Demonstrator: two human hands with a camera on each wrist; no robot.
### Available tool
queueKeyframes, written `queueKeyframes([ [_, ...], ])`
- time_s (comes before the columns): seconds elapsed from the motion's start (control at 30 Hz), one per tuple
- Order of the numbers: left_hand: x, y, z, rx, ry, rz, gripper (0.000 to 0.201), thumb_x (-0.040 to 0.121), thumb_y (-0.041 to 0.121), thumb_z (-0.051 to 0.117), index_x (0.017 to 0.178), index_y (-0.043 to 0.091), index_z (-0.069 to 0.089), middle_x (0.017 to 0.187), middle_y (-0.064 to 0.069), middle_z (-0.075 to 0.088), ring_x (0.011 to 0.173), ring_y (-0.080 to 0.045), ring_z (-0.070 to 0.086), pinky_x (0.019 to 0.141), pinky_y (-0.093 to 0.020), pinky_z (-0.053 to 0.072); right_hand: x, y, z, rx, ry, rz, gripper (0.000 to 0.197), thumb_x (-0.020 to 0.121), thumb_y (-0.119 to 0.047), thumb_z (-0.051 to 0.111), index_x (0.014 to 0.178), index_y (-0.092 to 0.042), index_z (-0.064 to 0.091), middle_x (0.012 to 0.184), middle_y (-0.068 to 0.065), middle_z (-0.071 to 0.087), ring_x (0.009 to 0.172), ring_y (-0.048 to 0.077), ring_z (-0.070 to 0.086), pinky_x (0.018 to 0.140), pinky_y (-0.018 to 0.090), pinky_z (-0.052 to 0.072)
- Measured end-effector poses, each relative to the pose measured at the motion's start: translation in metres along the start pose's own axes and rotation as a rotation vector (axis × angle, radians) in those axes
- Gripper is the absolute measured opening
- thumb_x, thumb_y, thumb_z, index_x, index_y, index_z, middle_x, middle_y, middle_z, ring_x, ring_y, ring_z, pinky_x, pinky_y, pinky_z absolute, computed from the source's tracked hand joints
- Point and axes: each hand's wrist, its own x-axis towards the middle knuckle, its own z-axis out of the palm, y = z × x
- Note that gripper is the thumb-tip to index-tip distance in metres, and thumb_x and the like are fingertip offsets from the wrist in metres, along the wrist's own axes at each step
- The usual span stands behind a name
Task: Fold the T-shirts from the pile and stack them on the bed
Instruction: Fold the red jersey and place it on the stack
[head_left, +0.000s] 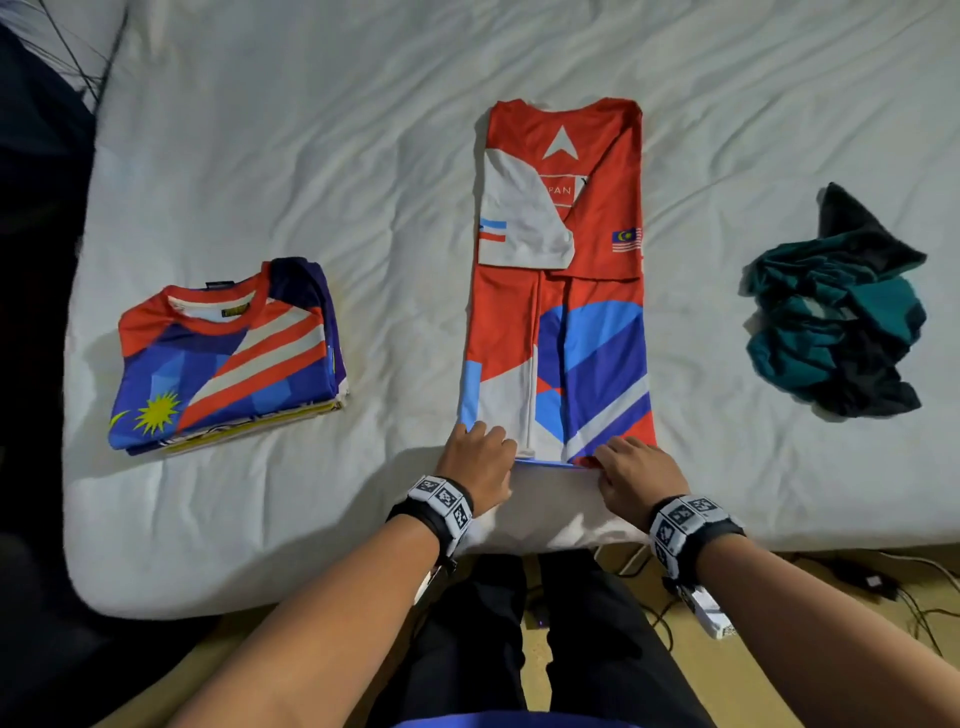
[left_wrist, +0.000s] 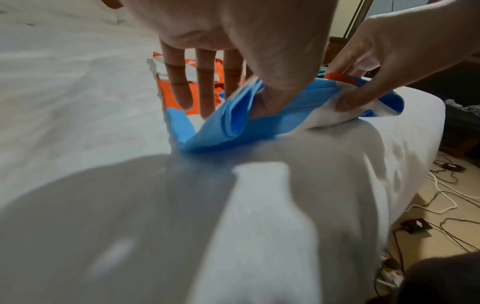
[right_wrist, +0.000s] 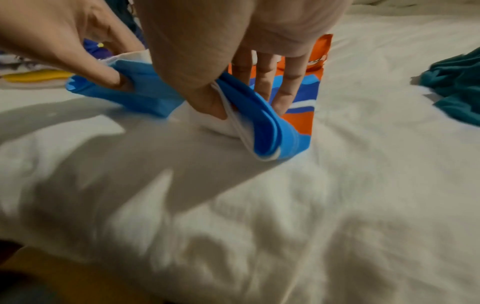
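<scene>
A red, white and blue T-shirt (head_left: 561, 291) lies on the bed as a long strip, its sleeves folded in. My left hand (head_left: 480, 462) pinches its near left hem corner (left_wrist: 215, 127), thumb under the cloth and fingers on top. My right hand (head_left: 636, 470) pinches the near right hem corner (right_wrist: 262, 131) the same way. The hem is lifted slightly off the sheet. A stack of folded shirts (head_left: 228, 358) sits at the left. A crumpled teal and black pile (head_left: 841, 317) lies at the right.
The white-sheeted bed (head_left: 311, 156) spreads wide and wrinkled beyond the shirt. Its near edge (head_left: 545, 525) runs just below my wrists. Cables and a power adapter (head_left: 872, 579) lie on the floor at the right, and my dark trousers (head_left: 519, 623) press against the bed.
</scene>
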Motion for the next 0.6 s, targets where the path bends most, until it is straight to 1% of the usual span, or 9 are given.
queueKeyframes([
  [0.07, 0.007, -0.006, -0.017, -0.006, 0.045, -0.043, 0.017, 0.061, 0.023, 0.078, 0.071, 0.019, 0.065, 0.071, -0.001, 0.061, 0.068, -0.028, 0.062, 0.06, -0.034, 0.043, 0.009, 0.001, -0.02, 0.002, 0.036, 0.057, 0.029, 0.052, -0.007, 0.084, 0.07, -0.012, 0.062, 0.067, 0.005, 0.059, 0.061, 0.033, 0.062, 0.047, 0.034, 0.048],
  [0.1, 0.012, -0.01, -0.028, -0.013, 0.054, -0.069, 0.014, 0.066, 0.021, 0.075, 0.076, 0.018, 0.065, 0.076, -0.002, 0.063, 0.073, -0.029, 0.064, 0.063, -0.036, 0.044, 0.016, 0.001, -0.031, -0.003, 0.05, 0.086, 0.028, 0.052, -0.006, 0.084, 0.069, -0.011, 0.062, 0.067, 0.005, 0.059, 0.061, 0.034, 0.061, 0.047, 0.033, 0.046],
  [0.13, 0.018, -0.014, -0.04, -0.023, 0.065, -0.088, 0.012, 0.073, 0.02, 0.07, 0.084, 0.016, 0.066, 0.084, -0.004, 0.064, 0.081, -0.031, 0.064, 0.067, -0.038, 0.044, 0.024, 0.003, -0.043, -0.002, 0.057, 0.114, 0.027, 0.053, -0.006, 0.083, 0.07, -0.011, 0.063, 0.068, 0.006, 0.059, 0.062, 0.034, 0.061, 0.047, 0.034, 0.045],
  [0.2, 0.033, -0.023, -0.063, -0.033, 0.089, -0.105, 0.018, 0.085, 0.021, 0.059, 0.102, 0.016, 0.065, 0.103, -0.006, 0.064, 0.098, -0.032, 0.061, 0.08, -0.041, 0.043, 0.041, 0.008, -0.064, 0.003, 0.085, 0.162, 0.021, 0.061, -0.005, 0.078, 0.077, -0.009, 0.065, 0.074, 0.009, 0.061, 0.069, 0.037, 0.062, 0.051, 0.037, 0.046],
  [0.27, 0.052, -0.035, -0.082, -0.028, 0.14, -0.134, 0.024, 0.091, 0.021, 0.053, 0.113, 0.017, 0.061, 0.115, -0.005, 0.061, 0.109, -0.031, 0.057, 0.088, -0.041, 0.041, 0.06, 0.014, -0.086, 0.019, 0.126, 0.203, 0.018, 0.068, -0.003, 0.074, 0.084, -0.008, 0.067, 0.081, 0.011, 0.064, 0.075, 0.038, 0.062, 0.054, 0.037, 0.045],
  [0.33, 0.075, -0.047, -0.101, -0.012, 0.171, -0.159, 0.026, 0.093, 0.021, 0.052, 0.118, 0.017, 0.059, 0.119, -0.004, 0.059, 0.112, -0.029, 0.056, 0.09, -0.04, 0.041, 0.082, 0.022, -0.102, 0.011, 0.161, 0.233, 0.021, 0.069, -0.001, 0.073, 0.089, -0.007, 0.07, 0.086, 0.012, 0.065, 0.078, 0.038, 0.063, 0.056, 0.037, 0.045],
  [0.43, 0.112, -0.067, -0.124, -0.006, 0.206, -0.178, 0.028, 0.094, 0.019, 0.05, 0.121, 0.017, 0.057, 0.122, -0.003, 0.059, 0.113, -0.028, 0.055, 0.092, -0.04, 0.041, 0.118, 0.034, -0.121, 0.031, 0.198, 0.267, 0.029, 0.061, 0.006, 0.075, 0.087, -0.005, 0.069, 0.083, 0.015, 0.063, 0.073, 0.039, 0.062, 0.053, 0.037, 0.042],
  [0.53, 0.148, -0.088, -0.141, 0.009, 0.211, -0.194, 0.029, 0.095, 0.018, 0.049, 0.124, 0.018, 0.055, 0.125, -0.004, 0.058, 0.115, -0.029, 0.055, 0.093, -0.042, 0.041, 0.154, 0.047, -0.134, 0.041, 0.219, 0.309, 0.023, 0.069, 0.005, 0.067, 0.09, -0.005, 0.064, 0.091, 0.017, 0.062, 0.083, 0.041, 0.06, 0.06, 0.038, 0.033],
  [0.6, 0.172, -0.101, -0.15, 0.02, 0.225, -0.199, 0.029, 0.095, 0.018, 0.049, 0.124, 0.018, 0.053, 0.127, -0.004, 0.057, 0.116, -0.029, 0.054, 0.093, -0.042, 0.041, 0.176, 0.058, -0.14, 0.045, 0.245, 0.32, 0.025, 0.07, 0.006, 0.065, 0.092, -0.004, 0.064, 0.095, 0.018, 0.062, 0.087, 0.042, 0.06, 0.063, 0.038, 0.032],
])
